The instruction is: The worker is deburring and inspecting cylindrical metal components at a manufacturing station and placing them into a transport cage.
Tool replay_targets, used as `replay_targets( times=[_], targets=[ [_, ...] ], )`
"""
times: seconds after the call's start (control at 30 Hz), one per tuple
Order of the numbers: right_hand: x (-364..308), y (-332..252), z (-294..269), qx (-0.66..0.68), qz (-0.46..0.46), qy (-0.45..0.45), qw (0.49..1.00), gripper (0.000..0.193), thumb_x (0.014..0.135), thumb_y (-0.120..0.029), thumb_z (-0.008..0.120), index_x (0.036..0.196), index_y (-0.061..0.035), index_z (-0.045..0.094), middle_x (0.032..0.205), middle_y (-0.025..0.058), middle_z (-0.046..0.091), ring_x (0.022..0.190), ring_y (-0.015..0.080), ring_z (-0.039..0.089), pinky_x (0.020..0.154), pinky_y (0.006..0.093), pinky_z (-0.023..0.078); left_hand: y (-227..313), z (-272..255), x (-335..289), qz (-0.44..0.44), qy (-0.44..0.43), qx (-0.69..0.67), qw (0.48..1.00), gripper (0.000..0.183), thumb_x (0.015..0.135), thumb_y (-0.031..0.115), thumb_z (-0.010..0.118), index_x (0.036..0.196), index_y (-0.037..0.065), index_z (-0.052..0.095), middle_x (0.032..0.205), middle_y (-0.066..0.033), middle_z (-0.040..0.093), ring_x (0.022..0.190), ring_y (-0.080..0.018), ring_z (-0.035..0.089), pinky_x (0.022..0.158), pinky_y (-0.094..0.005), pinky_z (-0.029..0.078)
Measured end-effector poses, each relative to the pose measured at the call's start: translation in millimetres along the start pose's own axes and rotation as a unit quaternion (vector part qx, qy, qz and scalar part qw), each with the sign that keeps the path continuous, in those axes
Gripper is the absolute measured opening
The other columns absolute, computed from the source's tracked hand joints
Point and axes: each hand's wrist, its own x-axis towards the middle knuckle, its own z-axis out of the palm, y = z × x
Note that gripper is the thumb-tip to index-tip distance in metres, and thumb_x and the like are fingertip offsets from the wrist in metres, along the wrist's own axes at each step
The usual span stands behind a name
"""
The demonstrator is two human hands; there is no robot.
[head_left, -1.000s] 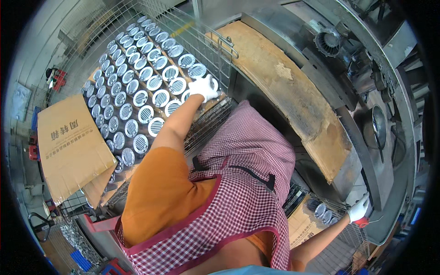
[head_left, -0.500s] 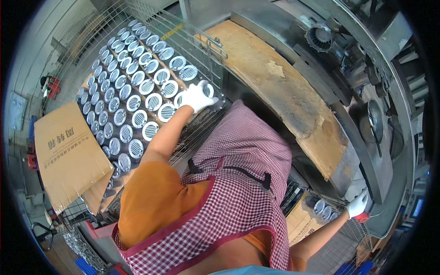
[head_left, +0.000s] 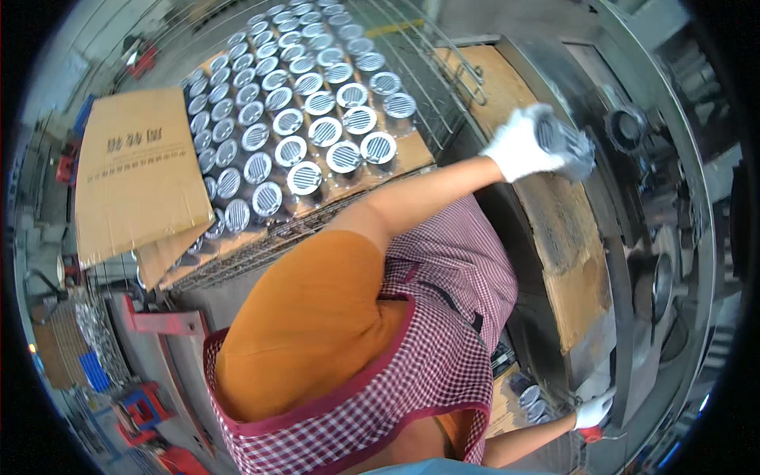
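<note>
My left hand (head_left: 518,146), in a white glove, is closed around a grey cylindrical metal part (head_left: 571,152) with a dark, round end. It holds the part above the cardboard-covered bench (head_left: 582,237). To the left, rows of similar cylindrical metal parts (head_left: 305,178) stand upright on cardboard, their round, striped tops facing up. Down at the lower right is my right hand (head_left: 595,409), also gloved in white, with its fingers curled. A red piece (head_left: 590,434) with a thin rod lies against it; what the fingers grip is partly hidden.
A brown cardboard box (head_left: 142,174) leans over the left end of the rows. Wire mesh (head_left: 419,75) borders the rows at the back. A round pan (head_left: 661,286) sits beyond the bench. Below are a red metal frame (head_left: 170,322) and a few more parts (head_left: 529,396).
My left hand has lifted a cylindrical metal part from the near right corner of the rows and carried it right, over the bench. My right hand stays beside the red piece. The view has shifted.
</note>
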Motion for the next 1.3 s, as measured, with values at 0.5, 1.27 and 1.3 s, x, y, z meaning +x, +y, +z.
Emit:
replay_targets(
  times=[0.5,1.27,1.3],
  targets=[
    [9,4,8,-0.045,0.016,0.048,0.998,0.066,0.089,-0.064,0.044,0.118,-0.0083,0.065,0.114,0.0100,0.067,0.093,0.0279,0.065,0.081,0.0339,0.049,54,42,67,0.136,-0.405,0.531,0.732,0.070,0.072,0.062,0.064,0.130,0.025,0.053,0.117,-0.0036,0.063,0.107,-0.0244,0.060,0.086,-0.0502,0.041],
    [-21,-28,-2,-0.023,0.040,0.076,0.996,0.054,0.088,-0.058,0.050,0.114,-0.0149,0.069,0.109,0.0035,0.069,0.090,0.0181,0.066,0.079,0.0290,0.048,24,-75,109,0.013,-0.155,0.574,0.804,0.070,0.075,0.064,0.057,0.125,0.015,0.057,0.108,-0.0157,0.067,0.102,-0.0311,0.063,0.089,-0.0434,0.048],
    [-21,-26,-2,-0.011,0.032,0.080,0.996,0.054,0.088,-0.058,0.051,0.113,-0.0142,0.069,0.108,0.0032,0.070,0.089,0.0172,0.066,0.079,0.0283,0.048,30,-76,104,0.030,-0.123,0.585,0.801,0.070,0.076,0.063,0.056,0.125,0.014,0.056,0.109,-0.0156,0.066,0.101,-0.0316,0.063,0.089,-0.0438,0.048]
  ],
)
